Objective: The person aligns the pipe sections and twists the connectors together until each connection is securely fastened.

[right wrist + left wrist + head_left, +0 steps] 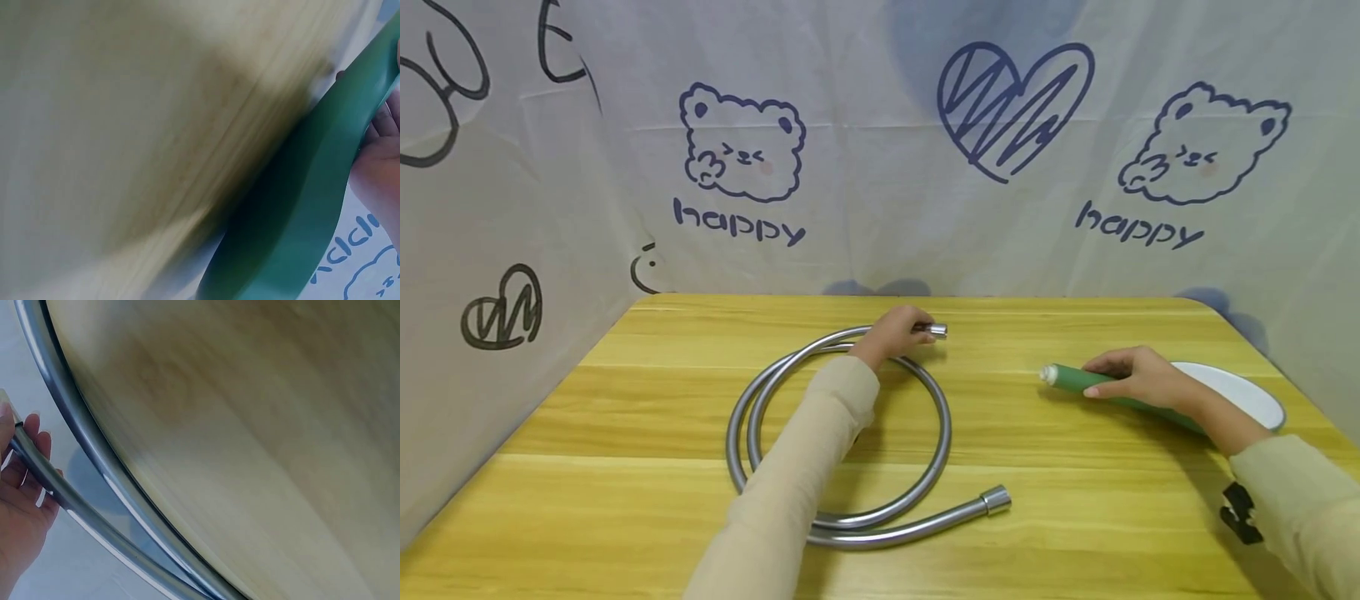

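Note:
A grey metallic shower hose [943, 417] lies coiled in loops on the wooden table. My left hand [897, 331] grips it near its far end, just behind the chrome connector [938, 331], which points right. Fingers of that hand curl round the hose in the left wrist view. The other chrome connector [997, 500] rests at the front, angled right. On the right, my right hand [1144, 379] holds a green hand shower [1067, 377] by its handle. Its pale threaded tip [1047, 375] faces left towards the hose, apart from it. The white spray face [1232, 390] is partly hidden by my wrist.
The wooden table [625, 500] has its back edge against a white cloth [865, 167] printed with bears and hearts. More cloth [550, 208] hangs along the left side. A small black object [1240, 512] shows beside my right sleeve.

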Motion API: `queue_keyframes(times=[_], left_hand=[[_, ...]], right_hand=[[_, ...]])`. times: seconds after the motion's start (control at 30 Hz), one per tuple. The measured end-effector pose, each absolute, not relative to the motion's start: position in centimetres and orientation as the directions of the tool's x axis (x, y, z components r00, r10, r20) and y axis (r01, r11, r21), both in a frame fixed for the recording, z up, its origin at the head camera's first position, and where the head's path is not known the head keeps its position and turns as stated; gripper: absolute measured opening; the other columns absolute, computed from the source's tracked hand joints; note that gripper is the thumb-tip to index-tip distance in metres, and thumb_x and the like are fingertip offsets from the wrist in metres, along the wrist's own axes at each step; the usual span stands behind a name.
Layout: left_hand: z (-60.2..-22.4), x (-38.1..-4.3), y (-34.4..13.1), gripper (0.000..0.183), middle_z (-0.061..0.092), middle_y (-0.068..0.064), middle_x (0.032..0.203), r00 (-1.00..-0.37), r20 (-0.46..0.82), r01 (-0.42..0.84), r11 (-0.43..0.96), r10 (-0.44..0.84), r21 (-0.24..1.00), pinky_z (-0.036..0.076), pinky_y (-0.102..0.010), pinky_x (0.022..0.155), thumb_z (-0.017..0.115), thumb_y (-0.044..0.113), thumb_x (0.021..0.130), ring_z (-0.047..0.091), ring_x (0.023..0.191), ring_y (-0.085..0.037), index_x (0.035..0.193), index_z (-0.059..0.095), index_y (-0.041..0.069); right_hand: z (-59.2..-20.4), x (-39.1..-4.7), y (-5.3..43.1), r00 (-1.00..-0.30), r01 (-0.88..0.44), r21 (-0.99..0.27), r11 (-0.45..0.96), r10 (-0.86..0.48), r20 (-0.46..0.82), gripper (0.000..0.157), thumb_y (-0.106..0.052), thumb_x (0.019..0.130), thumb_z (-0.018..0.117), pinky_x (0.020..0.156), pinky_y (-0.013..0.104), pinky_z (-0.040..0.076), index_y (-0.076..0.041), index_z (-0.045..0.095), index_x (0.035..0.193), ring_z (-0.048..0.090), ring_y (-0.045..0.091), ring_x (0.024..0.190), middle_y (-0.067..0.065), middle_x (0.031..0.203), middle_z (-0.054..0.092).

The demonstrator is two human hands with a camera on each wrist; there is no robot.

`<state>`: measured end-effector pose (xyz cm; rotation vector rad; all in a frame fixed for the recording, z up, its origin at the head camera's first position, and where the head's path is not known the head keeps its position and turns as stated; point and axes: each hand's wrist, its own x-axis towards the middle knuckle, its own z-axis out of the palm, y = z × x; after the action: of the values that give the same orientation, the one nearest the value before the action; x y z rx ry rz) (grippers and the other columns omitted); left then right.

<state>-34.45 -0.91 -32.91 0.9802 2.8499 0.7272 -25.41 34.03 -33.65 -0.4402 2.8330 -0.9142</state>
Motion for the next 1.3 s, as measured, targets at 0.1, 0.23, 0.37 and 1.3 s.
queue_keyframes(times=[0.1,0.23,0.37,1.3], left_hand=[[-32.9,-34.4,-0.8,0.026,0.067,-0.012,0.104,-0.804,0.105,0.563,0.693,0.585,0.450,0.046,-0.030,0.083,0.061,0.016,0.090,0.058,0.090,-0.019,0.111,0.065,0.001],[-32.8,-34.3,-0.8,0.028,0.066,-0.012,0.107,-0.821,0.091,0.537,0.708,0.563,0.459,0.047,-0.032,0.086,0.060,0.017,0.090,0.059,0.095,-0.021,0.113,0.064,0.002],[-32.9,-34.3,-0.8,0.029,0.066,-0.011,0.109,-0.837,0.088,0.516,0.726,0.539,0.455,0.046,-0.033,0.089,0.060,0.020,0.090,0.060,0.099,-0.022,0.113,0.064,0.003],[-32.8,-34.1,-0.7,0.029,0.067,-0.009,0.108,-0.847,0.117,0.514,0.742,0.519,0.431,0.047,-0.034,0.089,0.062,0.022,0.088,0.061,0.099,-0.021,0.111,0.066,0.005]], right_hand=[[-33.7,-25.4,34.0,-0.949,-0.222,-0.610,0.761,-0.311,-0.043,0.050,-0.027,0.083,0.070,0.069,0.022,0.049,0.007,0.058,0.118,0.057,-0.002,0.082,0.021,0.110,0.064],[-33.8,-25.3,34.0,-0.947,-0.228,-0.631,0.742,-0.318,-0.032,0.048,-0.024,0.084,0.068,0.069,0.022,0.049,0.007,0.057,0.119,0.057,-0.003,0.082,0.022,0.110,0.064],[-33.8,-25.2,33.9,-0.946,-0.245,-0.642,0.727,-0.325,-0.008,0.045,-0.022,0.085,0.068,0.068,0.023,0.050,0.007,0.057,0.118,0.057,-0.003,0.080,0.023,0.108,0.064],[-33.1,-25.1,31.1,-0.957,-0.273,-0.605,0.748,-0.276,0.090,0.045,-0.024,0.084,0.069,0.064,0.024,0.049,0.006,0.060,0.116,0.058,0.010,0.079,0.020,0.101,0.065]])
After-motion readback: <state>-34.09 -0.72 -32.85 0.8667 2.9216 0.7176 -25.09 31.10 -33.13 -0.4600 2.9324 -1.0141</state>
